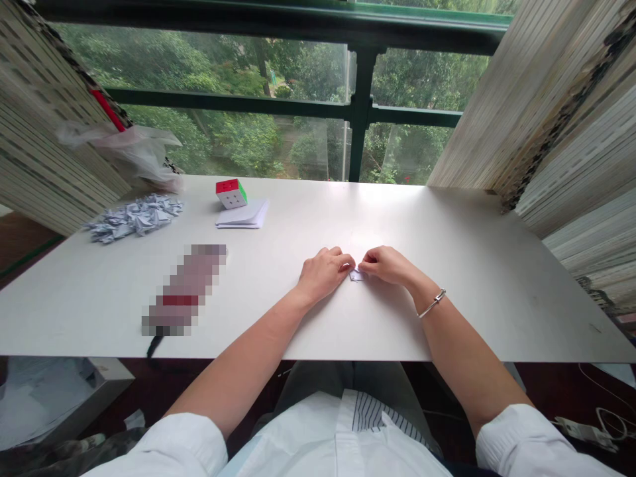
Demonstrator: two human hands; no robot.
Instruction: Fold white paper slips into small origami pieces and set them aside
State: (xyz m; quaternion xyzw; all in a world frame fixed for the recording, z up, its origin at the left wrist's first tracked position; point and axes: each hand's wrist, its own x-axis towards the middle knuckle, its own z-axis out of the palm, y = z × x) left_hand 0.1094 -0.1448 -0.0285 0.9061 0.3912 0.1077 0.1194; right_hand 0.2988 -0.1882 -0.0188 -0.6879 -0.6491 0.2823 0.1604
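A small folded piece of white paper [356, 275] lies on the white table [278, 311], between my two hands. My left hand [324, 273] pinches its left edge, with thumb and fingers pressed together. At the paper's right upper side, my right hand [386, 264] has its fingertips closed on it. A silver bracelet [432, 303] circles my right wrist. Both hands rest low over the tabletop, their tips close to one another. The finer folds of the paper are too small to make out.
At the back left is a pile of folded paper pieces [136, 217]. A puzzle cube [232, 193] sits on folded white sheets [251, 217]. A blurred-out flat object [183, 291] lies on the left. A plastic bag [144, 152] hangs by the curtain [571, 86]; windows stand behind the table.
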